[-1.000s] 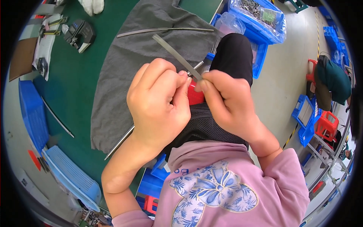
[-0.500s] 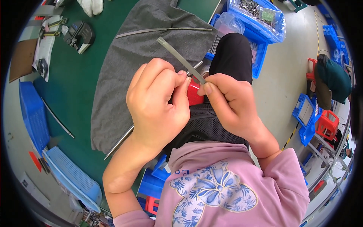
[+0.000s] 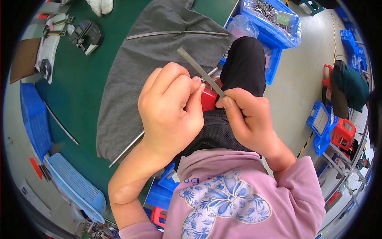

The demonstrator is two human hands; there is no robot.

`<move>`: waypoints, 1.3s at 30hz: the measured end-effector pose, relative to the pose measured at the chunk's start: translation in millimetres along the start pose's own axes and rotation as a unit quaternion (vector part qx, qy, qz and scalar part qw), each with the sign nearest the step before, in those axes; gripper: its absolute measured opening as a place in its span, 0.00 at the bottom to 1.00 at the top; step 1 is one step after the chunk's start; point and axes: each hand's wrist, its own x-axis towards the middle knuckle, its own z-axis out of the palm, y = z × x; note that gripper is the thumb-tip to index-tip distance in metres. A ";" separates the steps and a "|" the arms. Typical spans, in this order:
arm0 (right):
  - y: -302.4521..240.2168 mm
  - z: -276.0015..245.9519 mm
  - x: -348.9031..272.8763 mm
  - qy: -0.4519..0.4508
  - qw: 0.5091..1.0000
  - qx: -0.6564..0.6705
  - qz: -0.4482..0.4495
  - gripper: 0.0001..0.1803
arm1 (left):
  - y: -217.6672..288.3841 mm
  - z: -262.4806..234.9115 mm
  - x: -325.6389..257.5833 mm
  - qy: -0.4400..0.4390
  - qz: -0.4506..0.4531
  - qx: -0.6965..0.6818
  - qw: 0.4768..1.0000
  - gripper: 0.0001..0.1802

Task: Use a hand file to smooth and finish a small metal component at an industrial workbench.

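My left hand (image 3: 171,105) is closed, thumb and forefinger pinching a thin, shiny metal rod (image 3: 126,148). The rod runs slantwise beneath that hand; its far end sticks out past the fingertips. In my right hand (image 3: 248,117) is the near end of a narrow, flat grey strip that looks like a file (image 3: 199,68), gripped between thumb and curled fingers. This flat file crosses over the rod just beyond my left fingertips; whether they touch I cannot tell. A second long, thin file-like strip (image 3: 159,35) lies on the grey cloth (image 3: 119,95).
The cloth covers part of a green table (image 3: 75,107). A black-grey measuring device (image 3: 88,36) and calipers (image 3: 59,28) lie at far left. Blue baskets (image 3: 75,185) line the left edge. Blue bins (image 3: 274,44) with metal parts stand beyond my knee; red stools (image 3: 343,133) are at right.
Both hands, with the rod and the flat file, have shifted slightly to the right and nearer. Both grips look the same. The camera view has moved a little too.
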 end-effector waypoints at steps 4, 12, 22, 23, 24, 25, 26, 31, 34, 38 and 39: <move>-2.8 4.1 18.3 -0.004 0.998 -0.035 -0.047 0.02 | 1.1 -1.6 1.5 0.000 0.006 0.004 1.000 0.10; -2.4 -0.9 12.4 -0.019 0.999 -0.022 -0.023 0.03 | 0.0 -0.3 0.4 -0.003 0.008 0.006 1.000 0.10; -4.1 0.2 13.0 -0.011 0.998 -0.041 -0.037 0.03 | -0.2 -1.5 0.5 -0.010 0.010 0.012 1.000 0.10; -5.0 1.4 14.1 -0.007 0.998 -0.053 -0.032 0.03 | 0.6 -1.0 0.1 -0.012 0.011 0.011 1.000 0.10; -5.2 2.9 15.8 -0.006 0.998 -0.064 -0.029 0.04 | 0.4 -0.4 0.0 -0.008 0.005 0.006 1.000 0.10; -3.0 1.6 10.9 -0.013 0.999 -0.042 -0.025 0.03 | 0.0 -0.4 -0.1 -0.004 -0.001 0.001 1.000 0.10; -0.6 -0.8 3.9 -0.017 0.999 -0.038 -0.018 0.02 | -0.6 -1.4 -0.3 -0.004 -0.001 0.003 1.000 0.10; 2.8 3.3 7.0 -0.001 0.999 -0.019 -0.050 0.01 | -0.1 -1.6 1.5 -0.010 0.016 0.028 0.999 0.10; 5.7 5.4 3.6 0.004 0.999 -0.021 -0.034 0.02 | -1.9 -1.4 0.3 -0.010 0.020 0.032 0.999 0.11; 7.0 5.1 0.5 0.004 0.999 0.004 -0.035 0.01 | -2.2 -2.1 0.9 -0.017 0.021 0.035 0.999 0.11; 8.6 5.9 4.9 -0.003 0.999 -0.024 -0.046 0.01 | -2.6 -2.6 1.6 -0.017 0.025 0.040 0.999 0.10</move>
